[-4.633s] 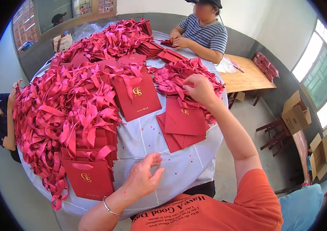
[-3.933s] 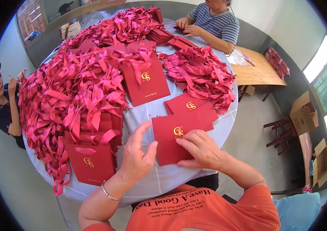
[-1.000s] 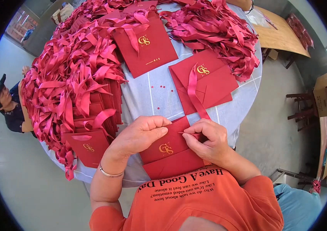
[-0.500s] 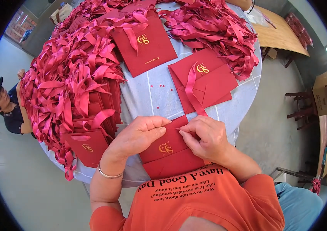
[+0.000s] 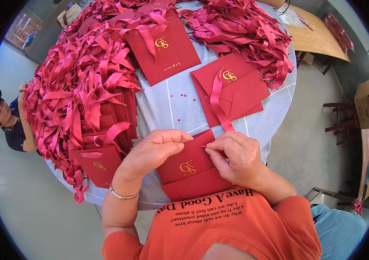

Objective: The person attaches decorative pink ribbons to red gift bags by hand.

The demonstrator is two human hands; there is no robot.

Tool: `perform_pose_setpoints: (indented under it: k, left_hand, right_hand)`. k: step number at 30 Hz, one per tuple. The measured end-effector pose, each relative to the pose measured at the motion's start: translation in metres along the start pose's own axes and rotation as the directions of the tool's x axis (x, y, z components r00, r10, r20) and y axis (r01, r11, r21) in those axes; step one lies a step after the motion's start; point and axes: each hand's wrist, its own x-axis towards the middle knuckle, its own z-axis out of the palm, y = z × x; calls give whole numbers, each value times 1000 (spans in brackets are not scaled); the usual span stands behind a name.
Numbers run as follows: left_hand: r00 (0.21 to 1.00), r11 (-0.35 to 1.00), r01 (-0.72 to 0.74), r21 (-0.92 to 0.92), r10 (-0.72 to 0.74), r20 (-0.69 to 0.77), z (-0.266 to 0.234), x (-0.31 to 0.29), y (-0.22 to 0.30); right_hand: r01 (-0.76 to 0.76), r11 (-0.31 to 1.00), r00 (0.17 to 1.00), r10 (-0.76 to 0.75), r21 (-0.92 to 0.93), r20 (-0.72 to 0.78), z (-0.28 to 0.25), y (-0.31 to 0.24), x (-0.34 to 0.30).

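Observation:
A flat red paper gift bag (image 5: 188, 162) with a gold emblem lies at the table's near edge, against my orange shirt. My left hand (image 5: 156, 149) is closed, thumb and forefinger pinching at the bag's upper left edge. Over the bag's right side, my right hand (image 5: 238, 158) pinches a pink-red ribbon (image 5: 216, 97), whose small tip pokes out at the thumb and forefinger. From that hand the ribbon runs away across a stack of red bags (image 5: 247, 93). My right fingers cover whatever the ribbon meets at the bag's edge.
Heaped ribboned bags (image 5: 84, 82) fill the left of the round cloth-covered table (image 5: 158, 108). Another ribbon pile (image 5: 245, 34) lies far right, beside a large red bag (image 5: 167, 52). A person (image 5: 8, 121) is at the left. Cardboard boxes (image 5: 366, 106) and a wooden table (image 5: 316, 37) stand right.
My right hand has shifted slightly right and away from me, with the ribbon tip still pinched. My left hand and the bag have barely moved.

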Motion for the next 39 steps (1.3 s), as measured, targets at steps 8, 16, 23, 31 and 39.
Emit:
perform_pose_setpoints:
  k: [8, 16, 23, 31, 39]
  left_hand:
    - [999, 997, 27, -71, -25, 29, 2, 0, 1]
    - [998, 992, 0, 125, 8, -65, 11, -3, 4]
    - [990, 962, -32, 272, 69, -127, 14, -3, -2]
    - [974, 872, -110, 476, 190, -122, 13, 1, -13]
    - [935, 841, -208, 500, 321, -150, 18, -4, -9]
  right_hand:
    - [43, 999, 998, -42, 21, -50, 3, 2, 0]
    - [-19, 995, 1000, 21, -95, 21, 3, -9, 2]
    - [9, 939, 987, 47, -344, 154, 6, -20, 3]
    - [82, 962, 943, 10, -261, 333, 1, -9, 24]
    - [-229, 973, 892, 223, -33, 393, 1, -9, 36]
